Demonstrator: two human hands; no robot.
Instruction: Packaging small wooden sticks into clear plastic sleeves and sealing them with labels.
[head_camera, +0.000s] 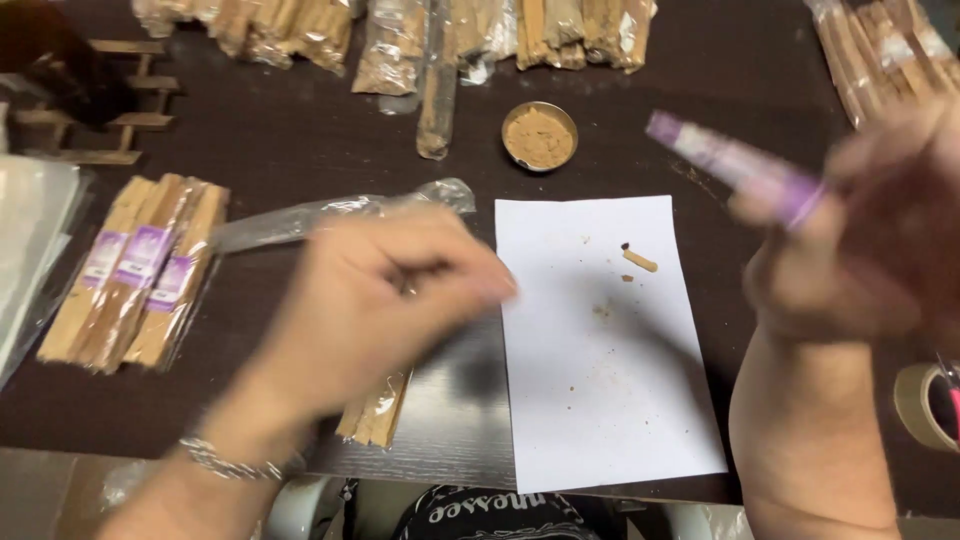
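While motion-blurred, right hand (860, 240) at 3 o'clock pinches purple-labelled stick packet (735, 165) | left hand (375, 305) loosely curled over wood sticks (375, 410) at 7 o'clock, grip unclear | white paper sheet (600, 380) between hands.

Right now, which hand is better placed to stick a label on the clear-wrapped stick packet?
Probably right: the right hand holds the purple label strip. The left hand is on the clear-wrapped stick packet, steadying it.

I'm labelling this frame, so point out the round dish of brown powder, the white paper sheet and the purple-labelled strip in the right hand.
Powder dish (539, 135), head view: powder centre.
White paper sheet (600, 400), head view: bare lower part.
Purple-labelled strip (720, 160), head view: mid-length.
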